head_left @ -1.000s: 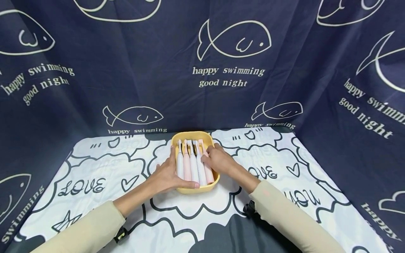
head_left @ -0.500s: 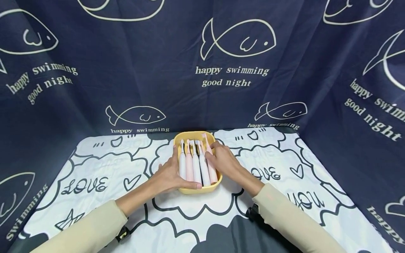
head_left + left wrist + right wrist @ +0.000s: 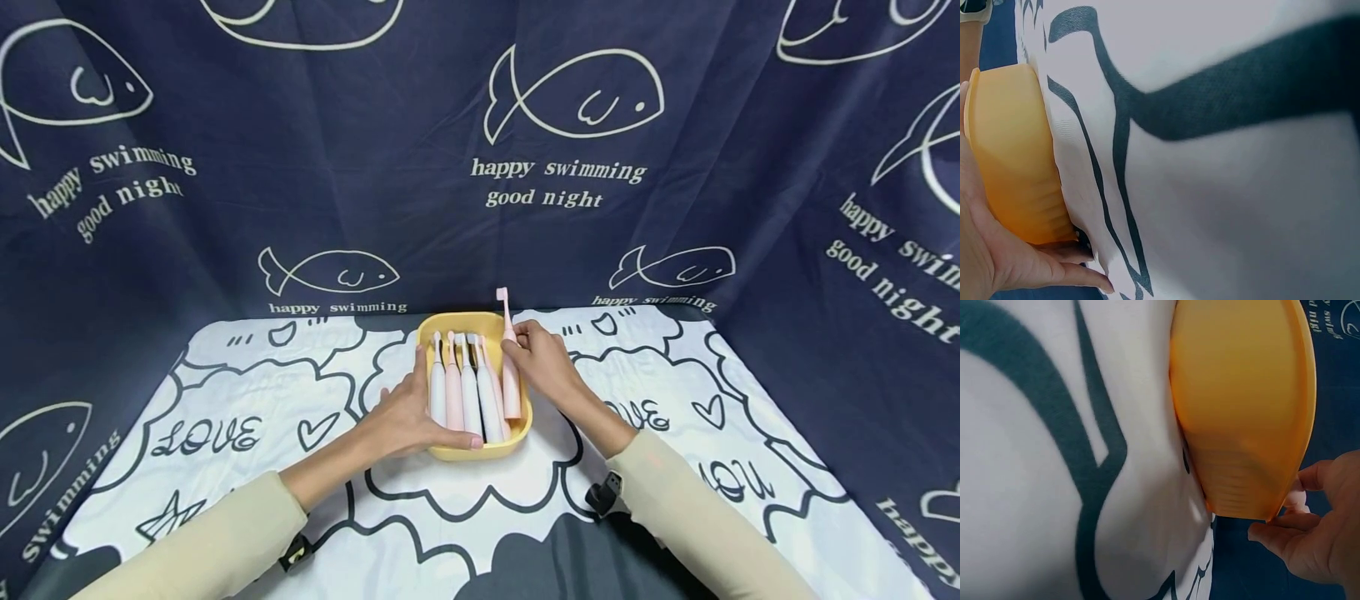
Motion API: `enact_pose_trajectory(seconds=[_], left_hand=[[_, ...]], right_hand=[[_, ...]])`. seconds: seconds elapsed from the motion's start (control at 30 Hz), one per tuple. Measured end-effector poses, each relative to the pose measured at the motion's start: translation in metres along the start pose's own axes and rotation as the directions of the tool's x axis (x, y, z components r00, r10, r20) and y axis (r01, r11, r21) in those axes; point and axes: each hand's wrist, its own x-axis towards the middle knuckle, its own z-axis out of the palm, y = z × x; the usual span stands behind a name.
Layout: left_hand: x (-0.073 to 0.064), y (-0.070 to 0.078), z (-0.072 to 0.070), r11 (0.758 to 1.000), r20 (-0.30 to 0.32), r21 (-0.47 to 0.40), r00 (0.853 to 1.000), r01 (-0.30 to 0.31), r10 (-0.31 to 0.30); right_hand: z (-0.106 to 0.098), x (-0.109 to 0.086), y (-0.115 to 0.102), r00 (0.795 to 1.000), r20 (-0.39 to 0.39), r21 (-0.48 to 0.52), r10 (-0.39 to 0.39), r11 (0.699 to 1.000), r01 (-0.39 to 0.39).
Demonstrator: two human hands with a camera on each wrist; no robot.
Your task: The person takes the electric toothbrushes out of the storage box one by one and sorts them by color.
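My right hand pinches a pink electric toothbrush by its upper handle, over the right side of a yellow plastic bin. The brush's head rises past the bin's back rim. Inside the bin several white and pink electric toothbrushes lie side by side, heads away from me. Around the bin's front left corner spreads my left hand, thumb along the front rim and straight fingers by the left wall. The left wrist view has the bin's outer wall against that palm. The right wrist view hides the held brush behind the bin.
The bin stands on a white cloth with black cartoon outlines and lettering. Behind and at both sides hangs a dark blue fish-print curtain. A dark grey patch of cloth lies at the front.
My right hand has lifted the pink toothbrush up from the bin's right side, and its head now reaches above the back rim. The left hand has stayed at the bin's corner.
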Motion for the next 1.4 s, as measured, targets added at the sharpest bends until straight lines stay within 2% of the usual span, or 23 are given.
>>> enact_pose_trajectory(seconds=[0.27,0.5,0.63,0.8,0.97,1.4], left_hand=[[0.000,0.001,-0.002,1.000,0.006,0.006,1.000,0.006,-0.007],[-0.001,0.000,-0.002,1.000,0.011,-0.002,1.000,0.001,-0.001],[-0.001,-0.001,-0.002,1.000,0.011,-0.005,1.000,-0.002,0.003],[-0.002,-0.001,-0.004,1.000,0.012,-0.004,1.000,-0.005,0.005],[-0.002,-0.001,-0.005,1.000,0.019,-0.014,1.000,-0.004,0.004],[-0.001,-0.001,-0.009,1.000,0.032,0.014,0.999,-0.023,0.023]], right_hand=[[-0.004,0.000,-0.004,0.999,-0.027,0.017,-0.027,0.999,0.028],[-0.010,0.001,-0.011,0.999,0.011,0.097,-0.041,0.994,0.040],[-0.013,0.003,-0.015,0.999,0.016,0.172,-0.037,0.985,0.033],[-0.017,0.005,-0.018,0.999,0.040,0.266,0.005,0.964,-0.015],[-0.020,0.006,-0.018,0.998,0.055,0.328,0.020,0.944,-0.037],[-0.029,0.009,-0.015,0.999,0.034,0.380,0.001,0.925,-0.014]])
